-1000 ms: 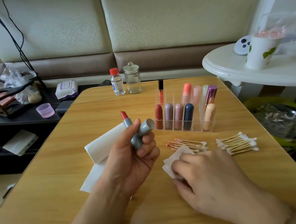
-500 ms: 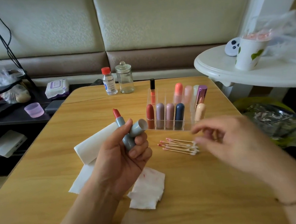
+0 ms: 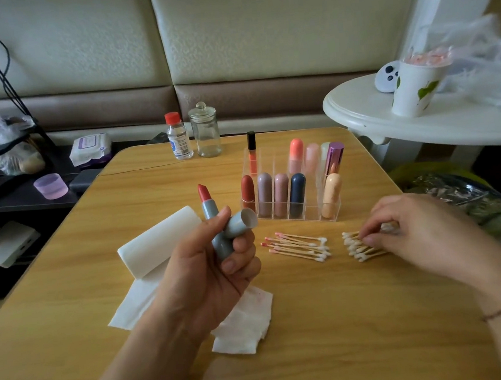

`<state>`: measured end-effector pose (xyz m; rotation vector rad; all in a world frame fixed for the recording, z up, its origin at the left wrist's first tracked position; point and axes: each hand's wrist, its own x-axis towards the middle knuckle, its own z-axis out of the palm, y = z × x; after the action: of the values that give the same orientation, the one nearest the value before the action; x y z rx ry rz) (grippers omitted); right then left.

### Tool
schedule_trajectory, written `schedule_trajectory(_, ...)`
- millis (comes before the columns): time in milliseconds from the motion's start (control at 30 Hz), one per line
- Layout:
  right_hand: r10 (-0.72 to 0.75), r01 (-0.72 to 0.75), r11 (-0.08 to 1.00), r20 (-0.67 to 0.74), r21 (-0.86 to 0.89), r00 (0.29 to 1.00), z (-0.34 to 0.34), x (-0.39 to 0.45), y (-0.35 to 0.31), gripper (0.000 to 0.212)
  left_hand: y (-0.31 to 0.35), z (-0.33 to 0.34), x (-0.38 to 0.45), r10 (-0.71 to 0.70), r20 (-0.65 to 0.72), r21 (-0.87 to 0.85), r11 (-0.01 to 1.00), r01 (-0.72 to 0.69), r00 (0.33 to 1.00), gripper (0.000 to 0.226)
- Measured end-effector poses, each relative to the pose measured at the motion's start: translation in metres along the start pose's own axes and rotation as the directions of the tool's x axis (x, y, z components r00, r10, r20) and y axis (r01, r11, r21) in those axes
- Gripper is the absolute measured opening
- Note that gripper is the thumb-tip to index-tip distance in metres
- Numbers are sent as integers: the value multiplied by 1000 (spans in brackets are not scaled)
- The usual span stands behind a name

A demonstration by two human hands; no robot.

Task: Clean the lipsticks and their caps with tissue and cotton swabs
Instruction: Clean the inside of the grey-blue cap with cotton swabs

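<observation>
The left hand (image 3: 208,273) grips an opened grey-cased red lipstick (image 3: 212,215) and its round grey cap (image 3: 240,223), above a stained white tissue square (image 3: 249,321) on the wooden bench (image 3: 332,319). The right hand (image 3: 415,232) pinches into the clean wooden cotton swabs (image 3: 359,248); just left, a used red-tipped swab pile (image 3: 297,246).

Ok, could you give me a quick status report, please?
Left hand grips open lipstick and cap. Right hand pinching clean swabs. Nothing in the way.
</observation>
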<state>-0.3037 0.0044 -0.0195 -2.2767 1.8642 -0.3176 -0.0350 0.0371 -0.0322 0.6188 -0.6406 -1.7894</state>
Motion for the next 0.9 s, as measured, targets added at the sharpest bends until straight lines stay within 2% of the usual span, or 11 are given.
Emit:
schedule_trajectory(133,-24,24,997,-2,-78,1000,3,0,-4,17,1,-3,0,-1,28,-7,1000,1,1000,27)
schedule_trajectory(400,-32,33,999,8,-25,999,5,0,-1,19,2,-3,0,-1,-3,-30,1000,1,1000,28)
schedule_trajectory(533,-42,42,997,-5,59,999,4,0,5,14,2,-2,-1,2,-9,-38,999,-2,1000,27)
schedule_trajectory(700,-38,37,999,29,34,999,3,-2,7,17,2,-3,0,-1,0,-46,999,1,1000,27)
schedule_trajectory(900,-14,14,998,-14,60,1000,11,2,13,15,2,-3,-1,0,-4,-45,999,0,1000,27)
